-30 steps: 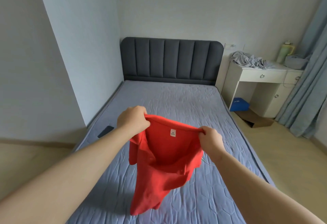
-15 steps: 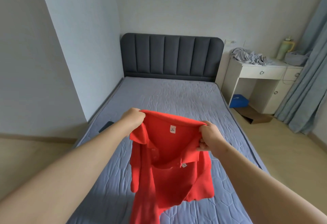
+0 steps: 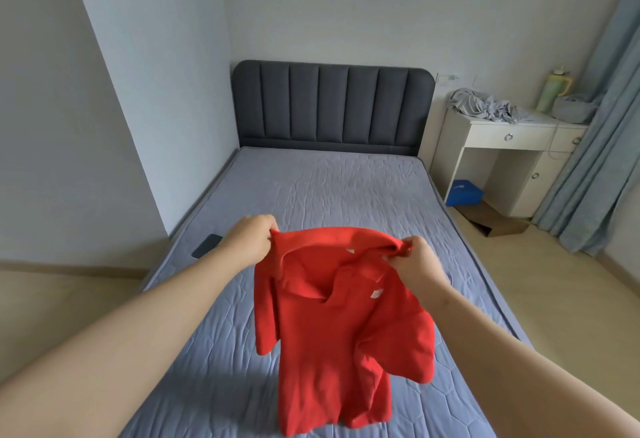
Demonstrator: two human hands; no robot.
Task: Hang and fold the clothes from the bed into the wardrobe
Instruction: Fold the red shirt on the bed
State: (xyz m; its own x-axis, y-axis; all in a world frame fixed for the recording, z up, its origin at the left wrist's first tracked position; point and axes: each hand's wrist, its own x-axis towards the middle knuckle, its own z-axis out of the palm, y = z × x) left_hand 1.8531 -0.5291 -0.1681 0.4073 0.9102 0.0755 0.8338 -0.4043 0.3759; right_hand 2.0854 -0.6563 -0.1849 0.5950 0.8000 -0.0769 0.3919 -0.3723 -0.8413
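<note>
The red shirt point(image 3: 346, 326) is held up over the bed point(image 3: 329, 188), hanging long-ways down, its hem close to the cover. It is pinched at both shoulders: the left hand point(image 3: 247, 242) is curled tight on one top corner, the right hand point(image 3: 417, 261) on the other. A dark phone point(image 3: 207, 245) is seen at the bed's left edge. Grey clothes point(image 3: 485, 106) are piled on the white desk point(image 3: 502, 134). No wardrobe is seen.

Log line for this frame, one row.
left hand: grips red polo shirt at shoulder | right hand: grips other shoulder | shirt: hangs over bed | wardrobe: not in view
</note>
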